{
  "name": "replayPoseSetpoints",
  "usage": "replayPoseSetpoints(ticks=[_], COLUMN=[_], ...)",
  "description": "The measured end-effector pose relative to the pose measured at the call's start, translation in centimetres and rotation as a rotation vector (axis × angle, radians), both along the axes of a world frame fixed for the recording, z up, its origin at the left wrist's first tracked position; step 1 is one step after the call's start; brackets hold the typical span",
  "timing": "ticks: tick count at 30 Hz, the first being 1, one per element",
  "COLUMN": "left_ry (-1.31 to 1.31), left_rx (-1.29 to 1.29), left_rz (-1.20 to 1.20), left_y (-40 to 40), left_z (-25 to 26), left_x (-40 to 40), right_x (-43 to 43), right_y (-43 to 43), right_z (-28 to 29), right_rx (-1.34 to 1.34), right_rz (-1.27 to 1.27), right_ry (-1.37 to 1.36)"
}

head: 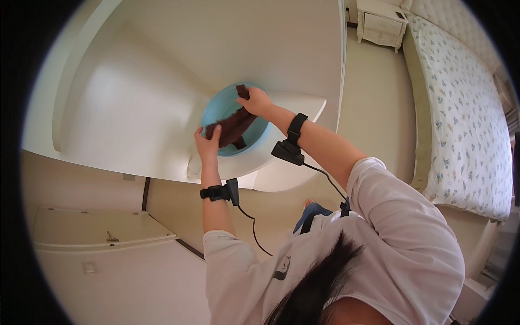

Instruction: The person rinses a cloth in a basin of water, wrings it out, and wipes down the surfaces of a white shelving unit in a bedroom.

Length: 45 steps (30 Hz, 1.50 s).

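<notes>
A dark brown cloth [235,126] is stretched between my two hands over a light blue plastic basin [209,106]. My left hand [208,144] grips its lower left end at the basin's rim, thumb on top. Near the basin's upper right side, my right hand [256,101] is closed around the other end, with a short piece sticking out beyond the fingers. A darker end of the cloth hangs down inside the basin. Whether the basin holds water I cannot tell. Black straps with small cabled devices circle both wrists.
The basin stands on a white curved shelf [298,101] in a corner of pale walls. To the right are a white nightstand [382,28] and a bed with a floral cover [463,122]. A white door [101,280] is at the lower left.
</notes>
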<state>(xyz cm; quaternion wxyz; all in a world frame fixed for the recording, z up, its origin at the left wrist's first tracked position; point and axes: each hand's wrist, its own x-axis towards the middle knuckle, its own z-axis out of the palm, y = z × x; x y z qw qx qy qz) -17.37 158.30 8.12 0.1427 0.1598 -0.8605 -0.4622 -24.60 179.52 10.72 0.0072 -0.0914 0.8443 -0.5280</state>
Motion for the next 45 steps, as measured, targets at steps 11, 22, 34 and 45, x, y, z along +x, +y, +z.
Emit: replayPoseSetpoints(ticks=[11, 22, 34, 45], left_ry=[-0.465, -0.222, -0.527, -0.161], left_rx=[-0.833, -0.552, -0.675, -0.08], left_rz=[-0.696, -0.457, -0.581, -0.676], left_y=[-1.4, -6.6, -2.0, -3.2], left_z=[-6.4, -4.4, -7.9, -0.8], left_x=[-6.3, -8.6, -8.8, -6.5], right_x=[-1.2, -6.7, -3.9, -4.2], right_y=[-5.4, -4.3, -5.0, -4.8], right_z=[-8.6, -6.9, -9.1, -9.8], right_rx=[1.022, 0.389, 0.659, 0.695], right_rz=[0.436, 0.075, 0.357, 0.444], right_ry=[0.048, -0.139, -0.165, -0.086])
